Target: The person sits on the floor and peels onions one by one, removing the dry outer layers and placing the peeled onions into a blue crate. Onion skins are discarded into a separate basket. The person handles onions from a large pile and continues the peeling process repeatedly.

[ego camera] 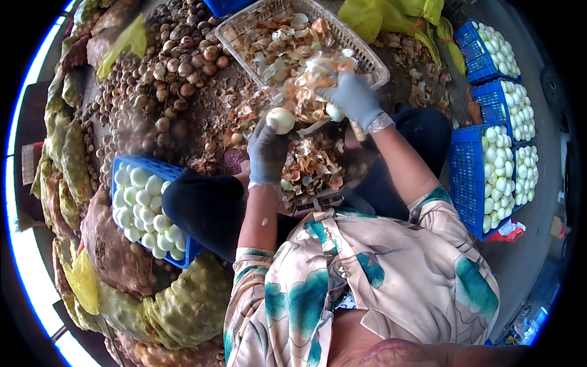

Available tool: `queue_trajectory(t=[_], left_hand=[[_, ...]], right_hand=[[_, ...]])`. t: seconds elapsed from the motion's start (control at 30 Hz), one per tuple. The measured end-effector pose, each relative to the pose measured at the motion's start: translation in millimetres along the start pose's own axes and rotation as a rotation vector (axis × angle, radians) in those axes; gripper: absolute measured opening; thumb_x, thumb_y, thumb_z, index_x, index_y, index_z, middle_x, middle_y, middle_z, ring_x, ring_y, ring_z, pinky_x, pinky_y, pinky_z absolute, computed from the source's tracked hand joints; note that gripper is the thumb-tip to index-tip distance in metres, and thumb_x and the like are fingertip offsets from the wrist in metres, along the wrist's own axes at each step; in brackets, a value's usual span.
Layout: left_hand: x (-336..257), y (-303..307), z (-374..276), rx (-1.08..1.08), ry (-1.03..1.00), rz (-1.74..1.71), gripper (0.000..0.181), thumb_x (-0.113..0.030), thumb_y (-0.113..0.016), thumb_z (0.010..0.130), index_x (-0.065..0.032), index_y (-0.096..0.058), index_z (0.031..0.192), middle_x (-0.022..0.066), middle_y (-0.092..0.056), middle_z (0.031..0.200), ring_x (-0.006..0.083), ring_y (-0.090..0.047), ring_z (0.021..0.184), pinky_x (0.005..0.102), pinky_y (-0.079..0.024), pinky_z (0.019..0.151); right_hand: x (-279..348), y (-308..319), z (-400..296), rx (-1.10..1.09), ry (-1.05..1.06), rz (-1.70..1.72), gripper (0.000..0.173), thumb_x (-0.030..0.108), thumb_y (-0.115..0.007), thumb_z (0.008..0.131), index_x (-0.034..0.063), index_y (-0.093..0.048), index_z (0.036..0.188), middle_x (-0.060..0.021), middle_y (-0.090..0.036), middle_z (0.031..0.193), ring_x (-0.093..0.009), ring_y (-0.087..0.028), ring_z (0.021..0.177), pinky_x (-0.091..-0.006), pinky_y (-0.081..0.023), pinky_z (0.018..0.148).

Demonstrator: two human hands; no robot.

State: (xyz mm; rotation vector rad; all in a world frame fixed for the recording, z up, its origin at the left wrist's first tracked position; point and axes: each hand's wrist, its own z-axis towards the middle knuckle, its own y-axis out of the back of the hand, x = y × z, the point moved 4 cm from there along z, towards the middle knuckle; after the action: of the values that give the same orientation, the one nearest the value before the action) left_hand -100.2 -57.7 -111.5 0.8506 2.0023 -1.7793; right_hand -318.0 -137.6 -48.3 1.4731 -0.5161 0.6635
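My left hand (268,151), in a grey knit glove, holds a pale peeled onion (280,120) at its fingertips. My right hand (355,98), gloved the same way, is over the near right edge of a beige plastic crate (383,75) filled with loose onion skins (279,55). Its fingers are blurred among the skins, so their grip cannot be made out. Just below its palm shows another whitish onion (335,112), partly covered by the hand. A handle-like piece (357,130) juts out under my right wrist. More dry skins (316,167) lie heaped between my legs.
Unpeeled onions (183,69) cover the ground at the upper left. A blue crate (190,254) of peeled onions stands by my left knee, several more blue crates (467,169) at the right. Filled mesh sacks (183,307) lie at the left; yellow mesh bags (390,18) lie beyond the beige crate.
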Motion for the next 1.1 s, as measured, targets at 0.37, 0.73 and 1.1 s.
queue_trajectory(t=[0.37, 0.73, 1.1], left_hand=[[-34.0, -0.9, -20.1, -0.238, -0.204, 0.601, 0.053, -0.022, -0.081, 0.088, 0.0041, -0.062, 0.131, 0.009, -0.07, 0.11, 0.0137, -0.068, 0.093, 0.024, -0.056, 0.077], [-35.2, -5.5, -22.4, -0.229, -0.207, 0.693, 0.056, -0.029, -0.082, 0.088, 0.0028, -0.063, 0.13, 0.0082, -0.07, 0.112, 0.0136, -0.066, 0.095, 0.0259, -0.055, 0.084], [-33.1, -15.3, -19.4, -0.186, -0.282, 0.828, 0.051, -0.028, -0.081, 0.089, 0.0039, -0.066, 0.124, 0.0093, -0.064, 0.114, 0.0161, -0.064, 0.099, 0.0286, -0.053, 0.089]], right_hand=[[60.2, -36.9, -65.9, 0.012, 0.681, -0.244, 0.046, 0.018, -0.071, 0.085, 0.0036, -0.064, 0.129, -0.0085, -0.063, 0.077, -0.027, -0.064, 0.063, -0.0418, -0.05, 0.06], [54.4, -46.8, -69.4, 0.023, 0.681, -0.345, 0.05, 0.015, -0.068, 0.084, 0.0036, -0.062, 0.132, -0.0071, -0.061, 0.081, -0.025, -0.062, 0.064, -0.0399, -0.048, 0.062], [46.6, -55.4, -64.9, 0.128, 0.441, 0.04, 0.043, 0.014, -0.061, 0.093, -0.0019, -0.06, 0.132, -0.009, -0.067, 0.074, -0.023, -0.066, 0.061, -0.0384, -0.053, 0.058]])
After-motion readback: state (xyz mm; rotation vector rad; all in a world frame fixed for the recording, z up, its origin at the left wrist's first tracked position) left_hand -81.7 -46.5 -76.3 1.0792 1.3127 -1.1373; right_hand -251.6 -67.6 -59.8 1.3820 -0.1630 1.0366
